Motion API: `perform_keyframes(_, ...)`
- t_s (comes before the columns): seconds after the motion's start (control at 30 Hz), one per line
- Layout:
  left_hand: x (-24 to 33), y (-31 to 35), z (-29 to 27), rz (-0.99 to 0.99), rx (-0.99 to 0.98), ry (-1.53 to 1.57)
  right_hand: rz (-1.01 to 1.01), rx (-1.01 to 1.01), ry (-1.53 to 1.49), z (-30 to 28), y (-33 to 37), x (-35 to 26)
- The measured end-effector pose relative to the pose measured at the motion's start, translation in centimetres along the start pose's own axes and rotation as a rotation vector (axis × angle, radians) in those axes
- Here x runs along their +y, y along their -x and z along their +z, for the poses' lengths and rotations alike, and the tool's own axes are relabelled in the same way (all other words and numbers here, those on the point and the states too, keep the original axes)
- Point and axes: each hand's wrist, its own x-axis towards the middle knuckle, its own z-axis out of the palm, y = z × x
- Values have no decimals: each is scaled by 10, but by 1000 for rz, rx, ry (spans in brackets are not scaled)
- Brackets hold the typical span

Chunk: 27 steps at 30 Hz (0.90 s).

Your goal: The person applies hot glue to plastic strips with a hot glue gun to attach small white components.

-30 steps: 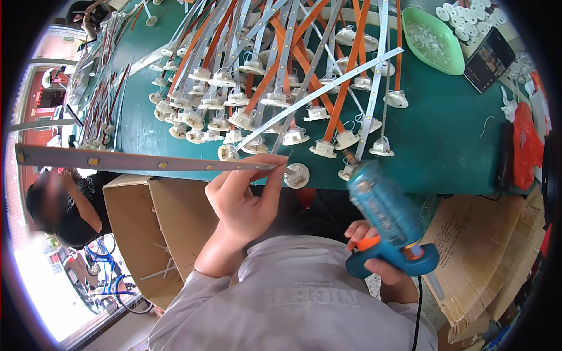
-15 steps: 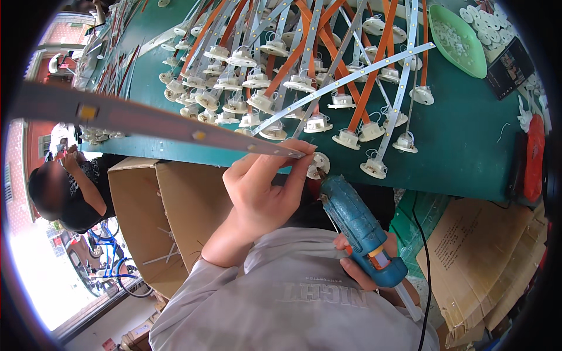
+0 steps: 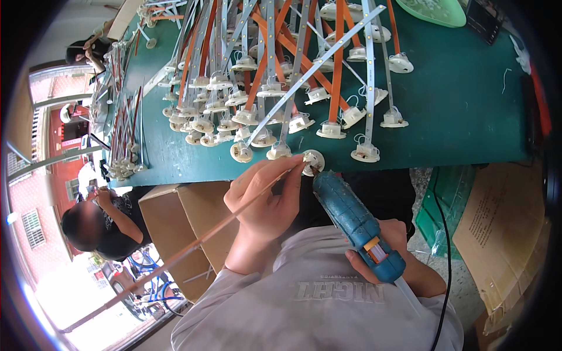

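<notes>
Glue gun [image 3: 350, 212] by table edge [image 3: 451, 159], box [image 3: 167, 219] well apart

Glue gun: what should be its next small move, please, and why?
Perhaps squeeze out a little glue without shifting the strip: the right hand holds the glue gun with its nozzle at the white round base, and the left hand pinches the strip's end beside it.

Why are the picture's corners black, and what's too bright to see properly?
Head view, corners: the wide round lens likely leaves them black; head view, lower left: the ground outside glares white, washing out detail; head view, centre: the strip in the left hand looks slightly soft toward its lower-left end.
</notes>
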Motion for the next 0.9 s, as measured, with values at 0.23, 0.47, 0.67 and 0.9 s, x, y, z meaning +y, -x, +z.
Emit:
perform_keyframes(0.23, 11, 4, 0, 75, -58, -63, -14, 48, 27, 0, 5, 2)
perform_keyframes(0.47, 11, -1, -3, -64, -118, -1, -35, 30, -12, 2, 5, 3)
perform_keyframes(0.67, 8, 4, 0, -94, -54, 49, -15, 13, -7, -1, 3, -3)
perform_keyframes(0.9, 6, 4, -3, -118, -64, 54, 7, -8, 16, -1, 3, -2)
